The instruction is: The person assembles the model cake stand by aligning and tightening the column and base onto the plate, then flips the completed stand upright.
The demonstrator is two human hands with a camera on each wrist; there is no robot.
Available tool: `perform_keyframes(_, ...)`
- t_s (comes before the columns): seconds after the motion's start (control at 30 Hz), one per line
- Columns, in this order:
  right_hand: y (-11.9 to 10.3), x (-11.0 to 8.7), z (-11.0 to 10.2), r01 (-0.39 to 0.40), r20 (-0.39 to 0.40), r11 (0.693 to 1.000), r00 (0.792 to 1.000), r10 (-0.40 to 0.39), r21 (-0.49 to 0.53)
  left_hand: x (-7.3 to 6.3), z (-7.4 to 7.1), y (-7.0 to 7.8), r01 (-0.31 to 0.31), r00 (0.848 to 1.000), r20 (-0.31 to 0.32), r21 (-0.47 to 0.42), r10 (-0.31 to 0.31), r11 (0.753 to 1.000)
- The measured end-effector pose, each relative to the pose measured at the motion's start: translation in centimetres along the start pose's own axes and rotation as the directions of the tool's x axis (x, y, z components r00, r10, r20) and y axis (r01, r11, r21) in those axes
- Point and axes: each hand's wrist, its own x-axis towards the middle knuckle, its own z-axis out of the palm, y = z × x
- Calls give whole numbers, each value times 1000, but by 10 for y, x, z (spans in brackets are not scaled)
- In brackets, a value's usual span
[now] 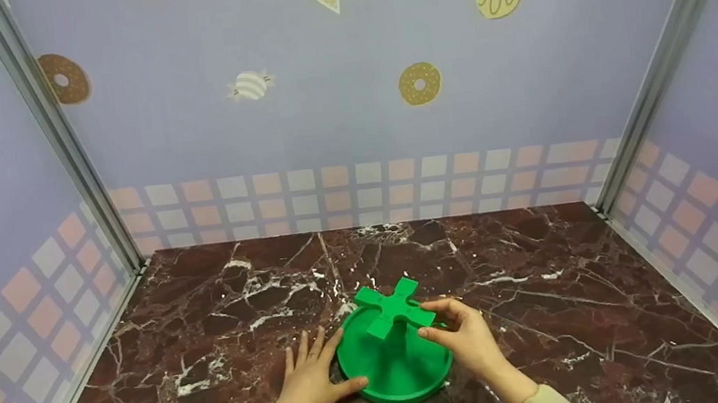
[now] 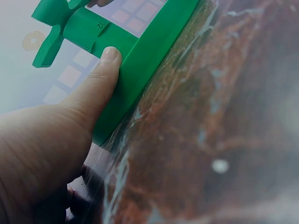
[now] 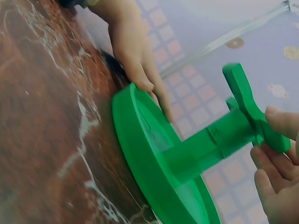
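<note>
Green cross-topped stand (image 1: 394, 350): the right hand (image 1: 468, 339) pinches one cross arm (image 1: 422, 317); the left hand (image 1: 311, 382), fingers spread, touches the rim (image 1: 404, 399). Light, even pressure there should steady it.

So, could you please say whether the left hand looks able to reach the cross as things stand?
Probably yes: the left hand touches the dish, and the cross looks free on its left; the right hand holds its right side.

The green dish (image 1: 362, 363) and cross (image 1: 395, 307) are looking like smooth plastic. The tabletop (image 1: 207, 321) is gleaming like polished stone, the post (image 1: 60, 131) like metal.
</note>
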Motion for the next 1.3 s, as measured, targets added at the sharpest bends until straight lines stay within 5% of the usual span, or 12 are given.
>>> perform_keyframes(0.87,-9,-16,31,5,-126,995,992,-18,-97,3,0,-1,2,1000,-8,5,-2,1000)
perform_keyframes(1.07,-9,-14,26,11,-107,997,994,-20,-79,2,2,-1,4,1000,-8,-9,-4,1000)
perform_keyframes(1.3,-6,6,5,86,-254,996,964,-77,22,1,1,0,3,1000,-3,-4,-3,1000)
